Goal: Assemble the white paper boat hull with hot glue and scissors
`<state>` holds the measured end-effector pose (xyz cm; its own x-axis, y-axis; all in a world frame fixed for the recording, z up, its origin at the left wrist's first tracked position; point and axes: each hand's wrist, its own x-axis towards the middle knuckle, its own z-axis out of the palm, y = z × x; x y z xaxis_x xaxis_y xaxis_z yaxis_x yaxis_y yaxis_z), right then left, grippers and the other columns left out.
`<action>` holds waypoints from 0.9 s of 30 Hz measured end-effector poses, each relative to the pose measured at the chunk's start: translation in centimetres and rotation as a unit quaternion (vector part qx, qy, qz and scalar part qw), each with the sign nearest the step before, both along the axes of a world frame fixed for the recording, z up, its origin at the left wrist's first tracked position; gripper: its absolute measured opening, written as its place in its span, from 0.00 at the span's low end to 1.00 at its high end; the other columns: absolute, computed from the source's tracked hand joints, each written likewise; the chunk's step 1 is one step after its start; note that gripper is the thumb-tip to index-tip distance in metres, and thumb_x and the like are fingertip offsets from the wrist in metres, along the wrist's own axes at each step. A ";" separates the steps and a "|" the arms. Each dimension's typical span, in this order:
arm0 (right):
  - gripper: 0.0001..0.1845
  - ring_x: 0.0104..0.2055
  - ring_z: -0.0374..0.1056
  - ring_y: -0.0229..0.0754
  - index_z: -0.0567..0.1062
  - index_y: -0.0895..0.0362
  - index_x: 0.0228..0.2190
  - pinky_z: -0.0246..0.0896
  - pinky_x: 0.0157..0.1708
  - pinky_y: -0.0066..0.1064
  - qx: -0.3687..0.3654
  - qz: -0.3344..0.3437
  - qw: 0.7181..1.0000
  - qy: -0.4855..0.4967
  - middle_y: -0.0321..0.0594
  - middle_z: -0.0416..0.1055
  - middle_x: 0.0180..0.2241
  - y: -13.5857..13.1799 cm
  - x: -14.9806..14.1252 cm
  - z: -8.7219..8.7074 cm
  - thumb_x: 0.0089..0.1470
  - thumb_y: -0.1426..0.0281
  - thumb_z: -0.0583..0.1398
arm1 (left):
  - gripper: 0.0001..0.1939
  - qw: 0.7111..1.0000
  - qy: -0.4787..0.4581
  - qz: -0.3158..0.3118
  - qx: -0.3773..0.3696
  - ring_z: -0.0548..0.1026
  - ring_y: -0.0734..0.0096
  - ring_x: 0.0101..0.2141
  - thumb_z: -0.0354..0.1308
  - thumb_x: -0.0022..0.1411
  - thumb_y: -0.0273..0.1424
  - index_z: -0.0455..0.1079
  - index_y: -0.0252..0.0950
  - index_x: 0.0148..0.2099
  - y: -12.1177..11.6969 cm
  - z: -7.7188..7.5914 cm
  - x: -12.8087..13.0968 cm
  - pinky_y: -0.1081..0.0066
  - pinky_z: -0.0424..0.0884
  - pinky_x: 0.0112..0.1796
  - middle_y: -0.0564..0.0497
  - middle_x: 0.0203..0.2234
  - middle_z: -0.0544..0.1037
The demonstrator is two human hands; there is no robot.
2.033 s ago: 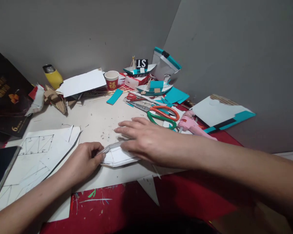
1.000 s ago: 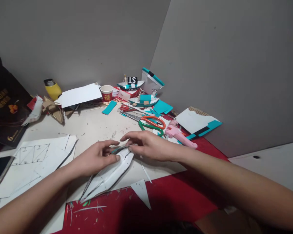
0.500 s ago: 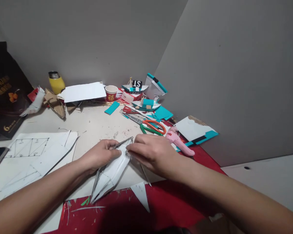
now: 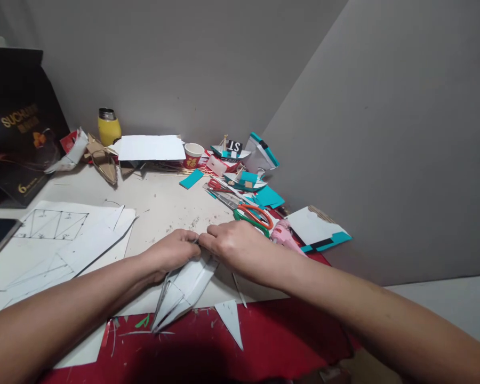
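Note:
A white boat-shaped paper model [image 4: 184, 293] with pencil lines tilts toward me over the front of the white board. My left hand [image 4: 174, 249] is closed, pinching its far end between thumb and fingers. Right beside it, my right hand [image 4: 232, 245] is closed too, its fingertips pressed on the same far end from the right. The two hands almost meet there and hide the tip of the model. A triangular white paper scrap [image 4: 231, 321] and a thin strip [image 4: 239, 290] lie to the right of the model.
Scissors with orange and green handles [image 4: 256, 214], a pink glue gun [image 4: 286, 234] and teal card [image 4: 270, 196] lie beyond my right hand. Small boats [image 4: 246, 181], a paper cup [image 4: 193, 154] and a yellow bottle [image 4: 109, 128] line the back. Drawn sheets [image 4: 60, 234] lie left.
The model has swung from lying crosswise to pointing lengthwise toward me. My right hand has gone from spread fingers to a pinch, and both hands have come together at its far end.

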<state>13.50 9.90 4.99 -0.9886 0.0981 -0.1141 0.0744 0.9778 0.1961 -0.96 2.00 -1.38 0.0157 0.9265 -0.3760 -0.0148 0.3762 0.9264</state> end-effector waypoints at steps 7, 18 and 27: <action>0.08 0.26 0.63 0.38 0.70 0.61 0.32 0.42 0.23 0.31 -0.008 0.019 1.000 -0.014 0.40 0.70 0.28 0.7 -0.5 -0.5 0.59 0.79 0.52 | 0.07 0.999 -0.028 0.021 -0.033 0.62 0.74 0.20 0.51 0.41 0.25 0.66 0.35 0.28 -0.1 0.1 0.2 0.72 0.54 0.23 0.56 0.17 0.67; 0.10 0.26 0.62 0.37 0.72 0.59 0.34 0.42 0.24 0.32 -0.024 0.049 0.998 0.011 0.39 0.69 0.28 0.8 -0.2 -0.2 0.62 0.75 0.51 | 0.07 0.996 -0.088 0.009 -0.016 0.61 0.76 0.19 0.50 0.39 0.23 0.65 0.34 0.25 -0.1 0.2 0.1 0.72 0.52 0.22 0.55 0.17 0.66; 0.08 0.23 0.58 0.35 0.73 0.59 0.32 0.42 0.23 0.31 -0.051 0.035 0.997 -0.037 0.36 0.69 0.26 0.6 -0.6 0.2 0.60 0.75 0.54 | 0.11 0.990 -0.136 -0.036 0.013 0.61 0.76 0.21 0.48 0.30 0.19 0.62 0.34 0.23 0.1 -0.2 -0.2 0.71 0.51 0.23 0.54 0.18 0.67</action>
